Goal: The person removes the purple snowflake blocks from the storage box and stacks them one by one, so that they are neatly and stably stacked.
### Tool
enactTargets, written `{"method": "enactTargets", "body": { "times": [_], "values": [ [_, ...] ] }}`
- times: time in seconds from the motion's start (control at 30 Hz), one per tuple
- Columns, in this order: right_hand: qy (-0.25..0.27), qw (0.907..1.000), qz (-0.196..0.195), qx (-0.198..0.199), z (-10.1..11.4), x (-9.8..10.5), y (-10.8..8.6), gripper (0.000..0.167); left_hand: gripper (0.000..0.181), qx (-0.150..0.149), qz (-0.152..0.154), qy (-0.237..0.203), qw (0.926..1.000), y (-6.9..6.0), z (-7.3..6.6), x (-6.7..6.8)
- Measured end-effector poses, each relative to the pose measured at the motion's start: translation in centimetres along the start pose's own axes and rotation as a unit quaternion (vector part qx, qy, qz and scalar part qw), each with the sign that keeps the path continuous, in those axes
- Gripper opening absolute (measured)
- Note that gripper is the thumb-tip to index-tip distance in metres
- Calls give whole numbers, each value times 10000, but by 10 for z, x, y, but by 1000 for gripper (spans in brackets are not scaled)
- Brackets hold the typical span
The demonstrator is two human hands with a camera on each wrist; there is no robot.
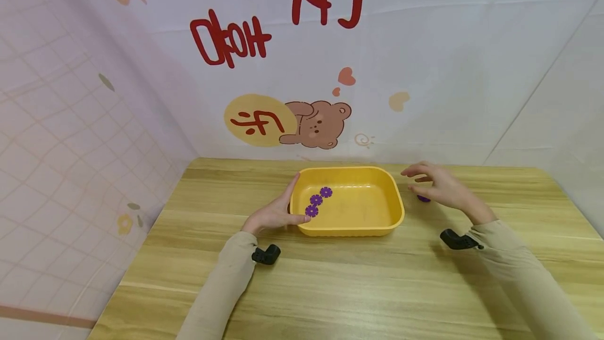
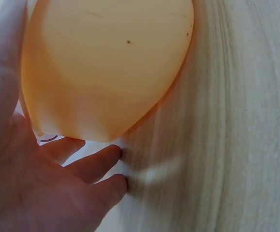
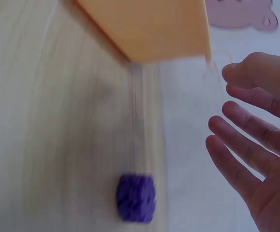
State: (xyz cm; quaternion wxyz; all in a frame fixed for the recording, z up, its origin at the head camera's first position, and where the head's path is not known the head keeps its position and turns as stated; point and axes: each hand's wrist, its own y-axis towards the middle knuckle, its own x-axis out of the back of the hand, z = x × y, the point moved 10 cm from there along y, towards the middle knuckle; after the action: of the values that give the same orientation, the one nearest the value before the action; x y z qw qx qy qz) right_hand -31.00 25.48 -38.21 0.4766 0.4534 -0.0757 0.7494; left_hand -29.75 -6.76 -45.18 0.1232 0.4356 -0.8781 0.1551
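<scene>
Right wrist: yellow tray (image 3: 154,29) cut off, purple piece (image 3: 136,198) blurred.

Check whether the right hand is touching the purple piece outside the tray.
Apart. The right wrist view shows it: a clear gap lies between the right hand and the purple piece.
</scene>
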Motion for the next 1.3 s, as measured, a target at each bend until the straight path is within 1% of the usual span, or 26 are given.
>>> {"method": "enactTargets", "body": {
  "times": [0.13,0.3,0.5,0.57,0.7,0.87,1.07,1.17,1.3],
  "values": [
    [4,9993,215,295,17,-8,11,29,117,-22,4,52,10000,0,0,0],
    [76,9985,382,383,32,-13,24,27,117,-43,25,60,10000,-1,0,-1],
    [164,9974,492,491,48,-19,39,26,116,-77,84,52,9999,-1,-1,-2],
    [259,9968,556,512,52,-23,45,26,116,-91,90,75,9999,0,-2,-2],
    [429,9950,797,423,57,-33,57,24,116,-101,124,61,9999,0,-3,-3],
    [625,9911,1146,257,55,-47,72,23,116,-60,81,27,9999,1,-2,-3],
    [974,9796,1754,-86,49,-69,87,24,118,98,99,-55,9999,1,3,-3],
    [980,9761,1940,-76,53,-78,94,25,118,75,113,-108,9998,1,2,-3],
    [891,9743,2068,53,62,-86,104,25,118,55,157,-131,9998,2,1,-2]
  ]
}}
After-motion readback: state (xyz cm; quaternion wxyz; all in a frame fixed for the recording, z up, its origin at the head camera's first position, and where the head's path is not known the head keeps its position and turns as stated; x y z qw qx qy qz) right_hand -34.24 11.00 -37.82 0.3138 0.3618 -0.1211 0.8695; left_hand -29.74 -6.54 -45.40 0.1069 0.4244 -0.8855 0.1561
